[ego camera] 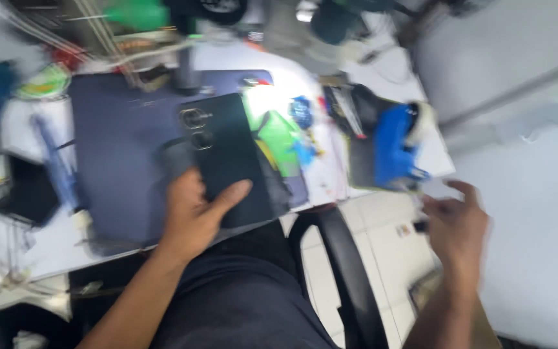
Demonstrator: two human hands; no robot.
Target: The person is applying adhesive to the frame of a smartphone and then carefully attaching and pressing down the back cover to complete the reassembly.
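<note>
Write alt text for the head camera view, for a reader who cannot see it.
A person's left hand holds a dark smartphone, back side up with its camera rings showing, over a dark blue mat on a cluttered workbench. The right hand, blurred and open, reaches out past the bench edge near a blue tool. A black chair armrest curves between the arms.

Dark teal-black phone (230, 158), navy blue mat (121, 161), bright blue tool (392, 145), black chair arm (347, 271), white tabletop (301, 74).
</note>
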